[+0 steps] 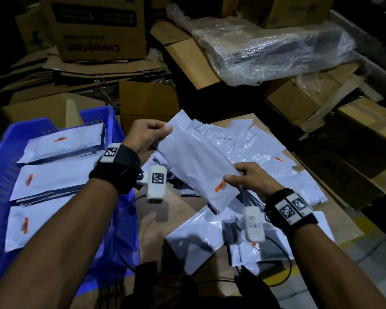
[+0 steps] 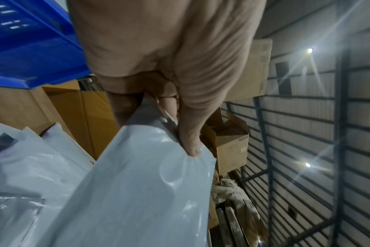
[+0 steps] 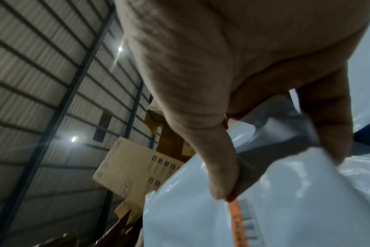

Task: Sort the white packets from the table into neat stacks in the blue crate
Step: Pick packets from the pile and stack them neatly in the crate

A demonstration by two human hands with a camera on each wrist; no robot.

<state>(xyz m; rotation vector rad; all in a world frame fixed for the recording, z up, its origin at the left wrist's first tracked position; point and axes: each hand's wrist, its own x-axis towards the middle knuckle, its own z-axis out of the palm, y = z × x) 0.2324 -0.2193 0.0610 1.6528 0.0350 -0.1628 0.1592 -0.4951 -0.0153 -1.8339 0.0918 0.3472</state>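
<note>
Both hands hold one white packet with an orange label up over the table. My left hand pinches its far end, thumb on top; in the left wrist view the thumb presses the packet. My right hand pinches the near end beside the label, seen in the right wrist view on the packet. The blue crate at the left holds three stacks of white packets. A loose pile of white packets lies on the table under and behind the held one.
The brown table stands between crate and pile, with more packets at its near edge. Cardboard boxes and flattened cartons crowd the back and right. A plastic-wrapped bundle lies behind. Cables hang from my wrist cameras.
</note>
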